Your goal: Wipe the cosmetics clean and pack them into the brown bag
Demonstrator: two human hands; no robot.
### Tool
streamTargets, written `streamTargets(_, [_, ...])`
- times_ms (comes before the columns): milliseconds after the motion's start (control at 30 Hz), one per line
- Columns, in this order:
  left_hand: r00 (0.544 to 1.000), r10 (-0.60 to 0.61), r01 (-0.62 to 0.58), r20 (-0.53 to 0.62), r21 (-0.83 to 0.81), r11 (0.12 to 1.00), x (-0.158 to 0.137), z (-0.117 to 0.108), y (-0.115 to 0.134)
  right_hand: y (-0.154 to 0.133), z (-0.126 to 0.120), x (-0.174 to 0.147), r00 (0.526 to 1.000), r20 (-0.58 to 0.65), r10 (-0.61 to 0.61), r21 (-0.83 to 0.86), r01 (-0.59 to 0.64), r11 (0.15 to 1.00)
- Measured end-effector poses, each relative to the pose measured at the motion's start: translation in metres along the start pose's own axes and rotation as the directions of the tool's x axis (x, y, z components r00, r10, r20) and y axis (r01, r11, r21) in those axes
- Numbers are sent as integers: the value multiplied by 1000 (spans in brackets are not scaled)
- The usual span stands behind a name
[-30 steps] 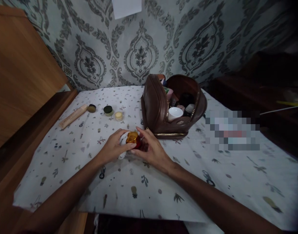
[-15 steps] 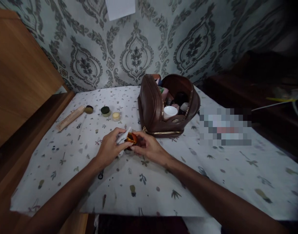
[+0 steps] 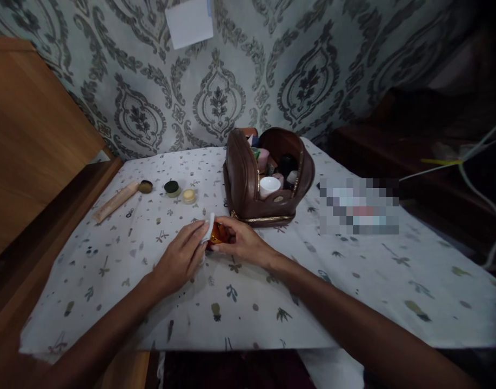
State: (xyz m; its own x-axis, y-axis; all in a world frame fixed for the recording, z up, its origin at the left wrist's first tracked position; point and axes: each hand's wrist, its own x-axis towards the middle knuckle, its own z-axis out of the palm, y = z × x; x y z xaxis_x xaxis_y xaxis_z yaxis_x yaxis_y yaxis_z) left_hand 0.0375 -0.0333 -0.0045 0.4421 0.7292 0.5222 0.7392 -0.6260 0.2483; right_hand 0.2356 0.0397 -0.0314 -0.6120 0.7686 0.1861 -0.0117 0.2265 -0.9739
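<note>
Between my hands, above the patterned cloth, is a small shiny amber-orange container (image 3: 219, 234); its exact kind is partly hidden by my fingers. My right hand (image 3: 245, 240) grips it from the right, thumb below and fingers on top. A white wipe or tissue (image 3: 208, 229) is pinched in my left hand (image 3: 181, 256), pressed against the container's left side. Just behind my hands stands a brown cosmetic bag (image 3: 243, 183), unzipped, with a white round jar (image 3: 269, 187) and several other items inside.
Left of the bag lie a small yellow pot (image 3: 189, 195), a dark-lidded jar (image 3: 172, 188) and a beige brush (image 3: 117, 202) with dark bristles. A wooden panel (image 3: 37, 108) borders the table (image 3: 122, 302) on the left. A blurred-out item (image 3: 359, 206) lies on the right.
My left hand has closed further over the white wipe and shifted it against the container's left side. My right hand still holds the container. The whole view has shifted slightly.
</note>
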Motion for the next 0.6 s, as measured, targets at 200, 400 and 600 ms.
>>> streamTargets(200, [992, 125, -123, -28, 73, 990, -15, -4, 2, -1, 1, 0, 999, 6, 45, 108, -46, 993])
streamTargets(400, [996, 78, -76, -36, 36, 996, -13, -3, -4, -7, 1, -1, 1000, 22, -8, 52, 6, 999])
streamTargets(600, [979, -192, 201, 67, -154, 967, -6, -3, -18, -12, -2, -4, 998, -13, -59, -246, 54, 968])
